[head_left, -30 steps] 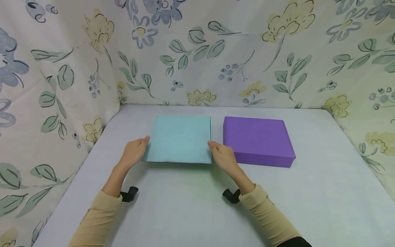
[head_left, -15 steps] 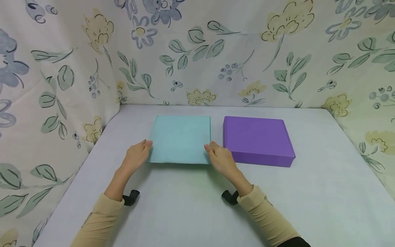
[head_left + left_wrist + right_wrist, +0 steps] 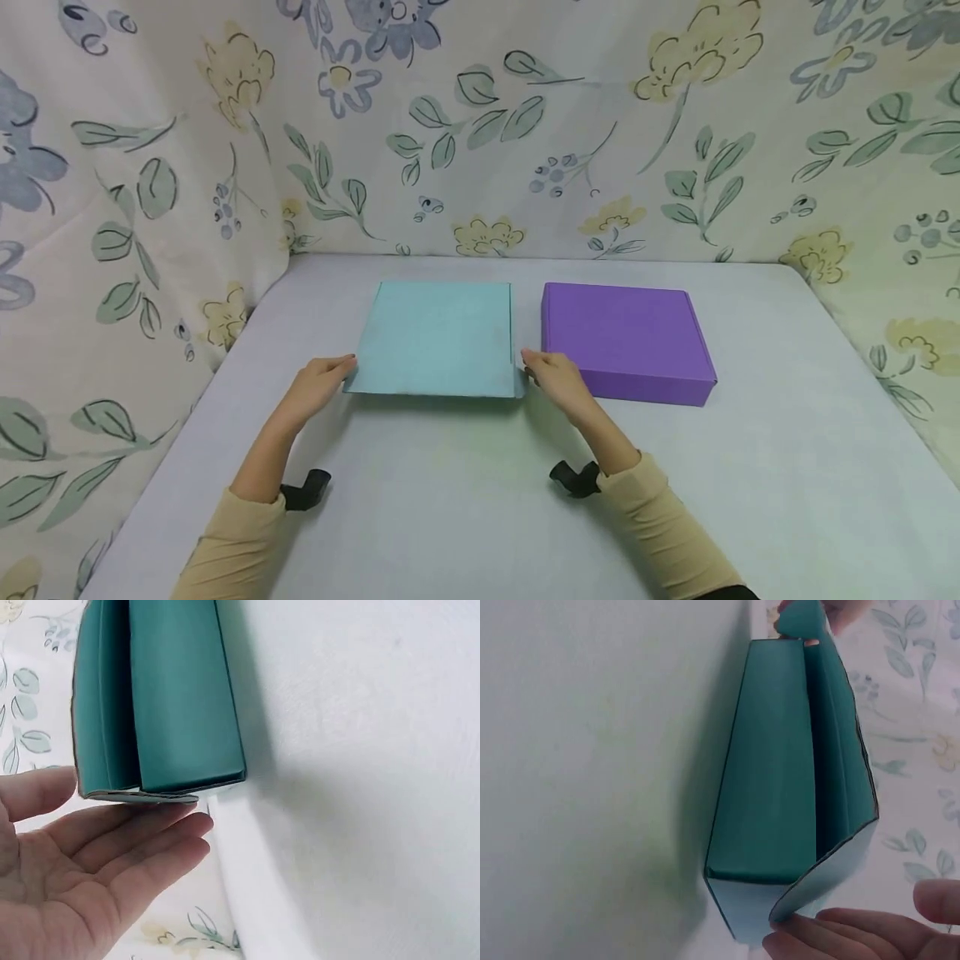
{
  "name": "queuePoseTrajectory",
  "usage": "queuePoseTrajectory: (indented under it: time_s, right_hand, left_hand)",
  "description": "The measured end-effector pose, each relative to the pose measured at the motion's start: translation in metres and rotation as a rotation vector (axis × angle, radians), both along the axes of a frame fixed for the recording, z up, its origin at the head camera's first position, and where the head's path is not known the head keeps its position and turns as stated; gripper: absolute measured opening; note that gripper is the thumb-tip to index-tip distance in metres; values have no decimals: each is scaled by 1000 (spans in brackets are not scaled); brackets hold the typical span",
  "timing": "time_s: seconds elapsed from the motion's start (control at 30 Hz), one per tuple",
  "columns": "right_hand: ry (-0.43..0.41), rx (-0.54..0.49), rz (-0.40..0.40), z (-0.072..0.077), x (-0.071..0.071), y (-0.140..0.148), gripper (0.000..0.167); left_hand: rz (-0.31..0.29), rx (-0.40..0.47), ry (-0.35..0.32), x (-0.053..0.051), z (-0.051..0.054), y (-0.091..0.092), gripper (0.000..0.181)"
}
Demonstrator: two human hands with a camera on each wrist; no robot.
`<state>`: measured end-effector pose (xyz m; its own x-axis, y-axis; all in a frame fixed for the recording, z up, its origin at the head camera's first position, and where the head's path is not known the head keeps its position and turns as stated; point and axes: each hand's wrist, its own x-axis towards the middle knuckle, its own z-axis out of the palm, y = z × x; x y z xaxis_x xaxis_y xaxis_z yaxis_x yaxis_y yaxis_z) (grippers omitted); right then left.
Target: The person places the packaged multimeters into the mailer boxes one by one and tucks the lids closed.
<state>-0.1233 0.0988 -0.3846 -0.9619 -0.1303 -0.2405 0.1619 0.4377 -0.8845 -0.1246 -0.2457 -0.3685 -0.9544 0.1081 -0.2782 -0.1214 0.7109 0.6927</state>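
A light-blue cardboard mailer box (image 3: 438, 333) lies on the left of the table, its lid raised a little at the front. Both wrist views show its darker teal front wall (image 3: 184, 690) and a dark gap under the lid. My left hand (image 3: 318, 387) is at the box's left front corner, fingers straight against the outside of the side flap, thumb near the lid's edge. At the right front corner, the fingers of my right hand (image 3: 558, 383) touch the side flap (image 3: 825, 870), which bends outward. The right thumb stands apart from the cardboard.
A closed purple box (image 3: 626, 333) lies to the right, close beside my right hand. The white tablecloth (image 3: 450, 508) covers the table. A floral curtain (image 3: 480, 125) hangs behind and at both sides.
Both hands first shifted slightly inward, then spread outward from the box's sides. The right side flap now sticks out past the lid's edge. The purple box has stayed in place.
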Motion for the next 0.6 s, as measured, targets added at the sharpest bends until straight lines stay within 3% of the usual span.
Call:
queuePoseTrajectory:
  time_s: [0.17, 0.4, 0.6]
  right_hand:
    - [-17, -19, 34, 0, 1, -3, 50]
    - [15, -16, 45, -3, 3, -7, 51]
    - [-50, -184, 35, -6, 8, -11, 56]
  left_hand:
    - [21, 82, -16, 2, -3, 4, 54]
    - [1, 437, -87, 5, -12, 3, 48]
    - [-3, 590, -86, 7, -18, -1, 48]
